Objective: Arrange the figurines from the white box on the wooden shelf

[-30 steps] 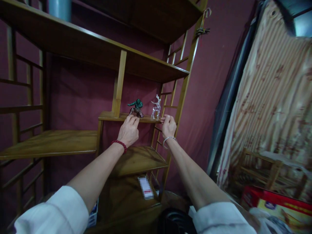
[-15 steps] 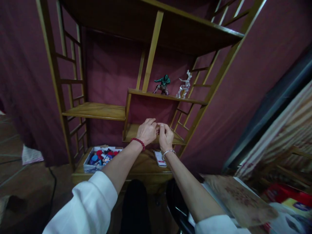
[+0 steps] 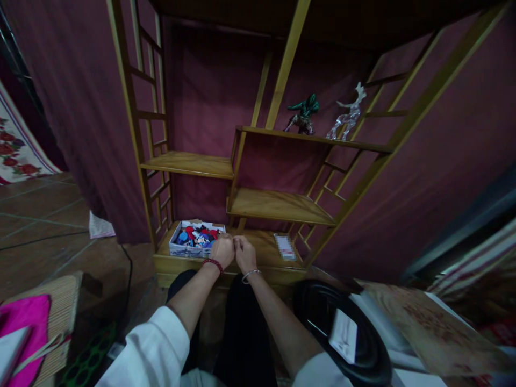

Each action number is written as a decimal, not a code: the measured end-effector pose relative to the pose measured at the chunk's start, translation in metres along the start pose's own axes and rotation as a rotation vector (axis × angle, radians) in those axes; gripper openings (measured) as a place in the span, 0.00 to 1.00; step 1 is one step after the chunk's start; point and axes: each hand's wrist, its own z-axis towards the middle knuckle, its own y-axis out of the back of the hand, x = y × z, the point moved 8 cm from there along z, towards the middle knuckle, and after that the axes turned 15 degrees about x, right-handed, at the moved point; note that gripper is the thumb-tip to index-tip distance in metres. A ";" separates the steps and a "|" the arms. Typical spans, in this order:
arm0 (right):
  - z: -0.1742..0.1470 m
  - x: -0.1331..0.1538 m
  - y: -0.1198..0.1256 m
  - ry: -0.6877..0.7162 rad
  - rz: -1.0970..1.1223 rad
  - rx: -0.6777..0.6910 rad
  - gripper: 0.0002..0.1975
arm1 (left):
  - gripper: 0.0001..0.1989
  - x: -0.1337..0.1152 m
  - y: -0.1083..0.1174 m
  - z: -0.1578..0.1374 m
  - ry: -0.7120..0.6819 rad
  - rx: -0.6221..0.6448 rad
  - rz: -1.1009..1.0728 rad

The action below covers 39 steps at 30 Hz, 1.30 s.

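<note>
My left hand (image 3: 223,251), with a red bead bracelet (image 3: 213,263) at its wrist, is closed just right of a box (image 3: 189,251) of small coloured pieces, red, blue, black and white. Against it, fingertips together, is my right hand (image 3: 245,256), also closed and wearing a silver bangle (image 3: 250,274). Whatever the fingers pinch is hidden or too small to make out. Both hands are above the front of the lowest wooden board (image 3: 262,250). A phone-like white rectangle (image 3: 286,248) lies on that board, right of my hands.
The wooden shelf unit (image 3: 183,163) rises in front of me. A dark green crouching figurine (image 3: 304,114) and a clear deer figurine (image 3: 346,117) stand on its upper right board. At lower right are a black round seat (image 3: 371,344) and a brownish sheet (image 3: 427,322). A pink cloth (image 3: 34,322) lies at lower left.
My hands have come down and left, from before the middle right shelf to beside the box. They stay together. The view has turned left and downward.
</note>
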 end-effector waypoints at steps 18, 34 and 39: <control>0.049 -0.006 -0.124 0.033 -0.291 0.346 0.16 | 0.17 0.111 -0.055 0.013 0.127 0.083 0.087; 0.103 -0.014 -0.178 0.010 -0.326 0.604 0.13 | 0.15 0.182 -0.055 0.047 0.428 0.084 -0.147; 0.124 -0.019 -0.189 -0.007 -0.273 0.562 0.14 | 0.14 0.202 -0.060 0.066 0.472 0.212 -0.194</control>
